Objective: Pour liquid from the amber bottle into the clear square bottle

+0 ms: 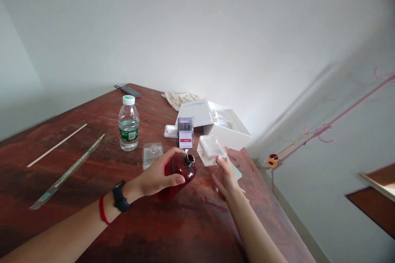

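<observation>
Near table edge (262, 197): left hand (157, 176) grips red bottle (182, 166), right hand (225, 174) touches frosted block (211, 149).

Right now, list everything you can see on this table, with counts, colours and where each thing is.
table: 1, reddish-brown wood, under everything
red bottle: 1, dark red, open neck, centre, in left hand
frosted block: 1, clear-white, at right fingertips
small clear bottle: 1, clear, beside left hand
water bottle: 1, clear, white cap, green label, centre-left
phone: 1, propped against box
white box: 1, open, back right
white case: 1, left of phone
cloth: 1, beige, far edge
dark pouch: 1, far corner
stick: 1, pale, left
wrapped stick: 1, clear-green wrapper, left
left hand: black watch, red band
right hand: bare
</observation>
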Available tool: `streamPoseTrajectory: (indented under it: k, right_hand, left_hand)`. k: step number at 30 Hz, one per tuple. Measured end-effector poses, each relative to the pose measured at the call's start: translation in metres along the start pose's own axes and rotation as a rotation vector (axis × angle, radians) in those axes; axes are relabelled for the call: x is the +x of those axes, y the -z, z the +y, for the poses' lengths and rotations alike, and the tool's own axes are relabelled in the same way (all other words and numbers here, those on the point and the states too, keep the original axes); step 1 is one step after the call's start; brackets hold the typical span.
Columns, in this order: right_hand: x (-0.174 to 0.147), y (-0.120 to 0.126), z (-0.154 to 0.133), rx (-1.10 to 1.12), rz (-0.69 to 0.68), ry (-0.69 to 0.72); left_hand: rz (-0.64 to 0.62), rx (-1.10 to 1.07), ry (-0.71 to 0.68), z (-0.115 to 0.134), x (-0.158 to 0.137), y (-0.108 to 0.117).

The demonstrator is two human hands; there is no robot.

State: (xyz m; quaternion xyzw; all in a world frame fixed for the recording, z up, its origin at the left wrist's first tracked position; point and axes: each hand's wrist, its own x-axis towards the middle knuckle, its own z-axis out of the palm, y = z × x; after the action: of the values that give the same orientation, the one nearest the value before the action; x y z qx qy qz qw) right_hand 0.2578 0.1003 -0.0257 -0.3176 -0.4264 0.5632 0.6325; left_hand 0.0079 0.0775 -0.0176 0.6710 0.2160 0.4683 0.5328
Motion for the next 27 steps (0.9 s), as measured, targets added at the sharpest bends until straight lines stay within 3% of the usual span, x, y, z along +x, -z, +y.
streamPoseTrajectory:
  k: [11,19,27]
  right_hand:
    - [-0.020,-0.011,0.021,0.119,-0.018,-0.110]
    - [-0.022,-0.003,0.023,0.168,-0.024,-0.146]
    - [-0.018,0.000,0.015,0.140,-0.009,-0.101]
  left_hand:
    - [-0.046,0.008,-0.008,-0.002,-0.009,-0.009]
    - [-0.053,0.060,0.016,-0.007,-0.007,-0.004]
    - [0.004,0.116,0.019,-0.011,-0.008,0.001]
